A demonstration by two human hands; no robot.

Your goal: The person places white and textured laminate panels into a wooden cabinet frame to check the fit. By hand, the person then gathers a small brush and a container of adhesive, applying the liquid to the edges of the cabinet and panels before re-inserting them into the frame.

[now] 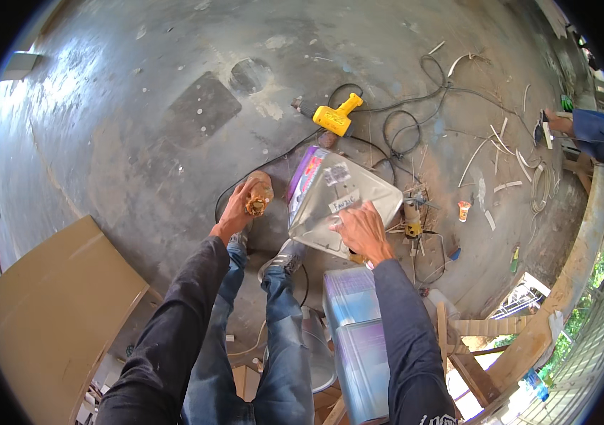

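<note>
My left hand (235,212) is wrapped round a brownish, see-through bottle (263,185) with an orange crust about its mouth, held over the floor in front of my feet. To its right stands a square tin (307,173) with a purple and white side and a dull grey top (373,185) bearing labels. My right hand (364,232) is over the near part of this top, its fingers curled and the thumb and fingertips drawn together. Whatever they pinch, if anything, is too small to make out.
A yellow heat gun (336,117) with a black cord lies beyond the tin. Right of it are a small yellow power tool (413,221), cables, white strips and an orange cup (464,210). Blue-purple tins (362,354) stand by my right leg; a brown board (54,304) is left. Another person (592,134) is far right.
</note>
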